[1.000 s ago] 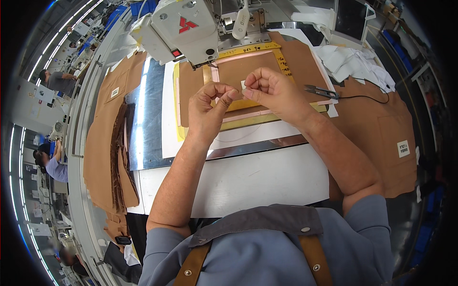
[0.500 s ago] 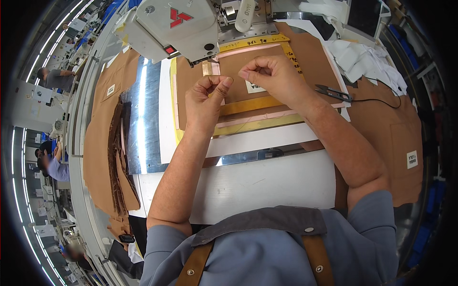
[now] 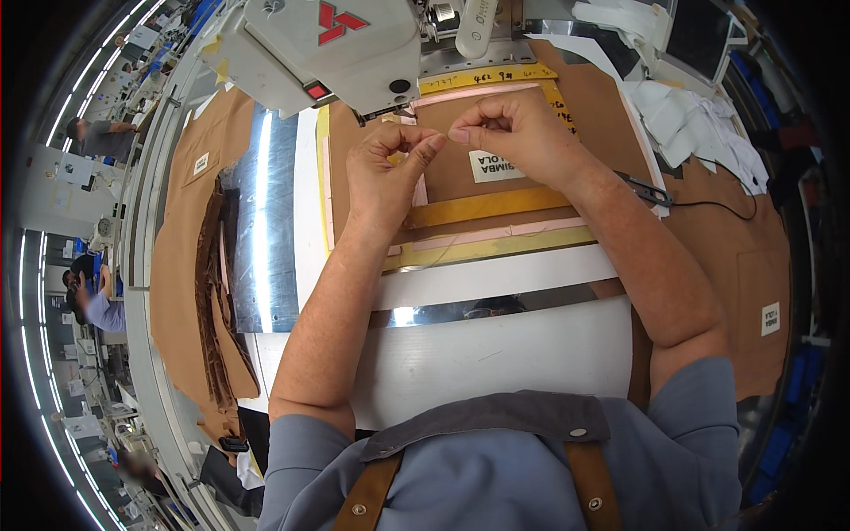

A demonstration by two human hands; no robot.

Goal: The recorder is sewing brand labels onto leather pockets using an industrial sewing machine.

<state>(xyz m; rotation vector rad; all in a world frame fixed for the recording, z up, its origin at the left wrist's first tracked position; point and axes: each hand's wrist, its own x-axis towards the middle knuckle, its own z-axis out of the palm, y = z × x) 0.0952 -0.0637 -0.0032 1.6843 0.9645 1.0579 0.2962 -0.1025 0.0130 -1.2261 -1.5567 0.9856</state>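
Note:
My left hand (image 3: 390, 173) and my right hand (image 3: 522, 137) meet almost fingertip to fingertip, each with thumb and forefinger pinched. Whatever lies between the fingers is too fine to make out. Both hover over a brown fabric panel (image 3: 447, 186) held in a yellow-edged template, with a yellow strip (image 3: 487, 208) across its near side. A white label (image 3: 498, 166) with dark print sits on the panel, just below my right hand. The white sewing machine head (image 3: 354, 57) stands just beyond my left hand. Thread snips (image 3: 646, 190) lie partly behind my right forearm.
Brown fabric pieces (image 3: 181, 274) are stacked at the left, beside a shiny metal plate (image 3: 266, 221). Another brown piece (image 3: 744, 292) hangs at the right, below crumpled white cloth (image 3: 695, 128). A dark cord (image 3: 722, 203) runs from the snips. A screen (image 3: 699, 40) stands far right.
My pinched fingertips have come closer together. The view has shifted slightly, showing more of the label, while my right forearm now covers part of the snips.

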